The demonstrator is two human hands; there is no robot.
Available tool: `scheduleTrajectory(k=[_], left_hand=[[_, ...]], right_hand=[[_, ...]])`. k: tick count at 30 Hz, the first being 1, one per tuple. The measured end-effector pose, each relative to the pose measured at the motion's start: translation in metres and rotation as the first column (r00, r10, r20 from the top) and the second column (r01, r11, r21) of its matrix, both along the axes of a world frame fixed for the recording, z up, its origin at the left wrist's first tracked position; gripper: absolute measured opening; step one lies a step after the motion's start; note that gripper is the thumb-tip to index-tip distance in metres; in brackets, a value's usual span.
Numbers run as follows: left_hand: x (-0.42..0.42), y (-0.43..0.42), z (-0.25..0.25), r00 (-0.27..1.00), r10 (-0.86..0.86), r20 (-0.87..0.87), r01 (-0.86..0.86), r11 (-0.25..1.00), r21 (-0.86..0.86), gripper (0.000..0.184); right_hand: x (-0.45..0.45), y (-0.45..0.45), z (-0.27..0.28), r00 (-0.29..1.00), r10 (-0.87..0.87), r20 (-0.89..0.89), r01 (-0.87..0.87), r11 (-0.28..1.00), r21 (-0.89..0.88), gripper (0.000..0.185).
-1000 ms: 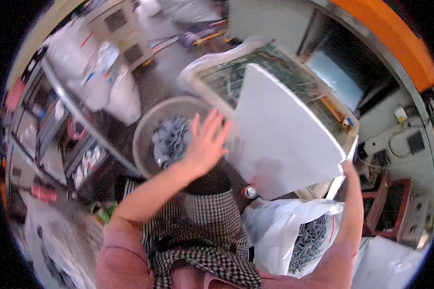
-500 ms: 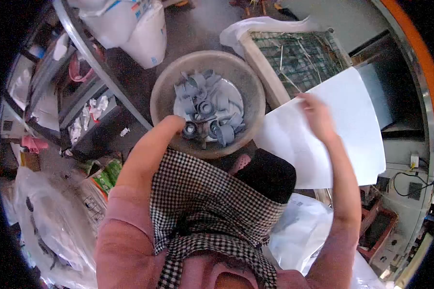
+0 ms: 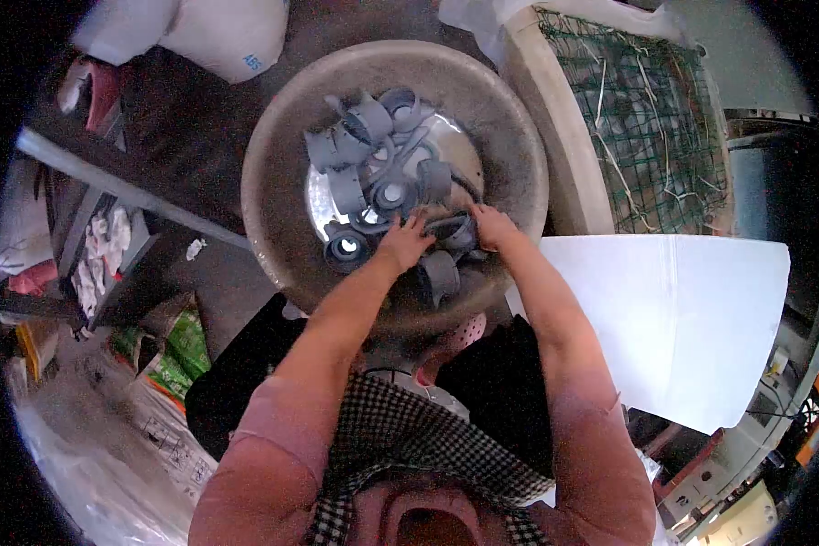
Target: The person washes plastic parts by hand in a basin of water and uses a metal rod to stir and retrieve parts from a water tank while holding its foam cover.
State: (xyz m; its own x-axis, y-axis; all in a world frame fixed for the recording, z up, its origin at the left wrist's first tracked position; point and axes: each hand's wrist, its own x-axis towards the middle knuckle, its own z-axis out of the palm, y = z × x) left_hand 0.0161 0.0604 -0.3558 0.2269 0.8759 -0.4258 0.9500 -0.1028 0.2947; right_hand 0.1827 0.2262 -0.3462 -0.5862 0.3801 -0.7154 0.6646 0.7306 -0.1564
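Note:
Inside a large round basin (image 3: 268,214), several grey plastic ring-shaped parts (image 3: 370,120) lie in a loose pile. My left hand (image 3: 404,242) reaches in, its fingers apart against the parts near the middle of the pile. At the pile's right side my right hand (image 3: 495,227) has curled fingers at the edge of a grey plastic ring part (image 3: 455,234); its fingertips are partly hidden. Close below that part sits another grey ring (image 3: 440,277). A grey part with a round hole (image 3: 346,246) lies left of my left hand.
Right of the basin are white sheets (image 3: 646,318) and a pale-framed box with green netting (image 3: 623,118). A metal frame (image 3: 136,187) stands to the left. White sacks (image 3: 223,36) are at the back left, a green and white bag (image 3: 175,350) at lower left.
My right hand has moved from above the white sheets into the basin. My left hand has gone from the basin's near-left rim to the pile. The view has tipped closer over the basin.

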Motion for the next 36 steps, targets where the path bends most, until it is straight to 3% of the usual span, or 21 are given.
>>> scheduleTrajectory(k=[2,4,5,6,8,9,11,12,13,14,15,17,18,20,24,26,29,32,33,34,36], left_hand=[[-0.011,0.019,0.03,0.988,-0.148,-0.035,0.151,0.985,0.087,0.03],[-0.027,0.035,0.064,0.876,-0.475,-0.083,0.482,0.855,0.193,0.023],[-0.043,0.037,0.079,0.853,-0.515,-0.088,0.51,0.785,0.35,0.026],[-0.055,0.036,0.103,0.851,-0.519,-0.084,0.514,0.786,0.344,0.026],[-0.075,0.037,0.149,0.939,-0.322,0.119,0.317,0.947,0.058,0.035],[-0.085,0.032,0.159,0.939,-0.323,0.117,0.318,0.946,0.059,0.035],[-0.11,0.014,0.171,0.942,0.235,0.238,-0.26,0.962,0.08,0.045],[-0.123,0.003,0.154,0.776,0.451,0.44,-0.513,0.858,0.026,0.044],[-0.125,0.003,0.176,0.56,0.643,0.523,-0.67,0.723,-0.171,0.039],[-0.126,0.002,0.199,0.295,0.788,0.54,-0.752,0.54,-0.378,0.035],[-0.127,-0.005,0.198,0.295,0.789,0.538,-0.755,0.538,-0.374,0.035],[-0.134,-0.017,0.197,-0.182,0.701,0.689,-0.613,0.467,-0.637,0.034],[-0.133,-0.018,0.207,-0.173,0.698,0.695,-0.621,0.47,-0.627,0.034],[-0.126,-0.02,0.233,-0.385,0.691,0.612,-0.476,0.42,-0.773,0.038],[-0.125,-0.026,0.255,-0.404,0.685,0.606,-0.55,0.347,-0.759,0.039],[-0.123,-0.028,0.263,-0.416,0.695,0.586,-0.61,0.264,-0.747,0.034],[-0.125,-0.034,0.274,-0.342,0.661,0.668,-0.737,0.252,-0.627,0.027],[-0.123,-0.04,0.294,-0.49,0.581,0.649,-0.721,0.147,-0.677,0.022],[-0.121,-0.045,0.3,-0.533,0.558,0.636,-0.69,0.148,-0.708,0.021],[-0.121,-0.047,0.302,-0.574,0.538,0.617,-0.656,0.148,-0.74,0.02],[-0.108,-0.051,0.292,-0.602,0.516,0.609,-0.648,0.13,-0.751,0.023]], right_hand=[[0.009,0.006,-0.012,0.979,0.192,-0.063,-0.188,0.98,0.063,0.053],[0.007,0.009,-0.021,0.969,0.244,-0.044,-0.236,0.963,0.129,0.051],[0.006,0.008,-0.024,0.953,0.303,-0.021,-0.293,0.934,0.203,0.05],[0.006,0.005,-0.026,0.954,0.299,-0.024,-0.289,0.937,0.195,0.05],[0.008,0.006,-0.025,0.892,0.452,0.015,-0.439,0.856,0.272,0.054],[0.005,0.005,-0.015,0.892,0.452,0.014,-0.438,0.856,0.274,0.054],[-0.013,-0.002,0.024,0.943,0.319,-0.09,-0.298,0.935,0.191,0.043],[-0.023,-0.005,0.037,0.943,0.319,-0.094,-0.297,0.935,0.192,0.043],[-0.033,-0.01,0.049,0.996,0.028,-0.082,-0.03,0.999,-0.014,0.052],[-0.031,-0.018,0.042,0.992,-0.112,-0.055,0.105,0.987,-0.122,0.057],[-0.029,-0.025,0.036,0.968,-0.252,-0.015,0.243,0.946,-0.213,0.063],[-0.007,-0.049,-0.017,0.994,0.069,-0.087,-0.067,0.997,0.029,0.054],[0.001,-0.056,-0.031,0.98,0.176,-0.097,-0.164,0.979,0.122,0.051],[0.01,-0.049,-0.034,0.841,0.533,-0.094,-0.531,0.846,0.04,0.033],[0.008,-0.059,-0.04,0.708,0.616,-0.345,-0.509,0.784,0.354,0.024],[0.002,-0.064,-0.018,0.838,0.504,-0.209,-0.503,0.862,0.062,0.023],[-0.002,-0.055,0.031,0.893,0.419,-0.165,-0.431,0.901,-0.047,0.03],[-0.021,-0.042,0.134,0.948,0.215,-0.234,-0.252,0.957,-0.144,0.05],[-0.016,-0.027,0.108,0.962,0.099,-0.253,-0.147,0.972,-0.18,0.067],[-0.023,-0.025,0.128,0.96,0.105,-0.261,-0.15,0.976,-0.158,0.067],[-0.04,-0.026,0.188,0.696,-0.295,-0.655,0.048,0.929,-0.367,0.06]])
